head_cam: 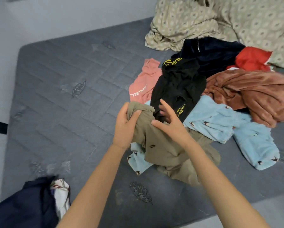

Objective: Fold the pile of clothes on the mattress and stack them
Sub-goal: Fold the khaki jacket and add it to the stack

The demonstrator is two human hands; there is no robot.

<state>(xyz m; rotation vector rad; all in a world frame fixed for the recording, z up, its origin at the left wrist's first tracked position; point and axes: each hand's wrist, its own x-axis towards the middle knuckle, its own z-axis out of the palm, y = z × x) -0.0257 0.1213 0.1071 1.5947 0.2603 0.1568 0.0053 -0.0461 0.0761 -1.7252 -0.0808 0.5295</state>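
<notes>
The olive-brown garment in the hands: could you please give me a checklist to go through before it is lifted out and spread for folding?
1. Left hand grips the olive-brown garment at its bunched top: ok.
2. Right hand has a grip: not ok; fingers spread, only the thumb touches the cloth.
3. Garment free of the pile: not ok; it lies over the light blue fleece garment.
4. Bare room on the grey quilted mattress to the left: ok.
5. Which way the garment faces: cannot tell; crumpled.
</notes>
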